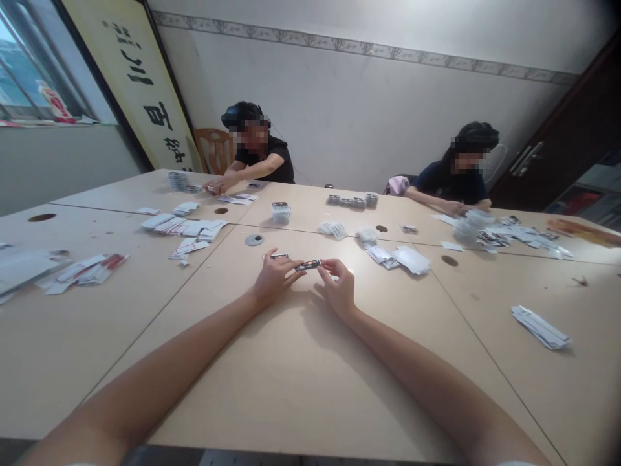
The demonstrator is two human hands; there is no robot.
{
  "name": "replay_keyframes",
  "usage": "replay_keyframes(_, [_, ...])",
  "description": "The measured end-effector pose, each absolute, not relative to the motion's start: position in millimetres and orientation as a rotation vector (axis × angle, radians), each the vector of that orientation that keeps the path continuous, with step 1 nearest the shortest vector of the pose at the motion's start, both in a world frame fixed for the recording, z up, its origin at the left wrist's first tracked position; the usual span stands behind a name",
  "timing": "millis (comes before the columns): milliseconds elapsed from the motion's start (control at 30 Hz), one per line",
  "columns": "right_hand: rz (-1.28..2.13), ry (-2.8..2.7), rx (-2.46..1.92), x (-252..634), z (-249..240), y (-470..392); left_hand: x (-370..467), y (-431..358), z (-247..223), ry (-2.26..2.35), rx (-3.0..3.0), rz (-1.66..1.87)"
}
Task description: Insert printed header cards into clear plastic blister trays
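Observation:
A small dark printed card with a light edge is held just above the table between my two hands. My left hand is closed, its fingertips on the card's left end. My right hand pinches the card's right end between thumb and fingers. Another dark printed piece shows just behind the fingers of my left hand; whether that hand touches it I cannot tell. A small stack with a dark printed top stands on the table beyond my hands.
White paper slips lie left of my hands, and white packets to the right. A folded paper bundle rests far right. Round cable holes break the tabletop. Two people work across the table, handling small items.

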State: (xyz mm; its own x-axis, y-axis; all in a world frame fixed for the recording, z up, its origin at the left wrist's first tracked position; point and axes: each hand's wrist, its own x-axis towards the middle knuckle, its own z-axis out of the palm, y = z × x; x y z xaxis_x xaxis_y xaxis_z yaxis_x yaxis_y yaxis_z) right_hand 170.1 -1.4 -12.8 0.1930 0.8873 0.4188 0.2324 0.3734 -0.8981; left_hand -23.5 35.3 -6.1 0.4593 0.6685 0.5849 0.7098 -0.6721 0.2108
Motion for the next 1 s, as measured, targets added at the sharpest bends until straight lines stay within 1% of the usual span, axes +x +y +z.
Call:
replay_keyframes(500, [0.726, -1.271, -0.954, 168.8, -16.2, 1.0, -22.9, 33.1, -5.1, -1.264, -2.544, -1.049])
replay_keyframes(767, [0.799, -1.253, -0.982, 169.8, -15.0, 0.3, -21.7, 31.9, -3.6, -1.255, -2.498, -1.088])
replay_keyframes(1000, [0.784, -1.275, -1.029, 170.6, -14.7, -0.1, -21.3, 28.0, -1.0, -1.237, -2.502, -1.105])
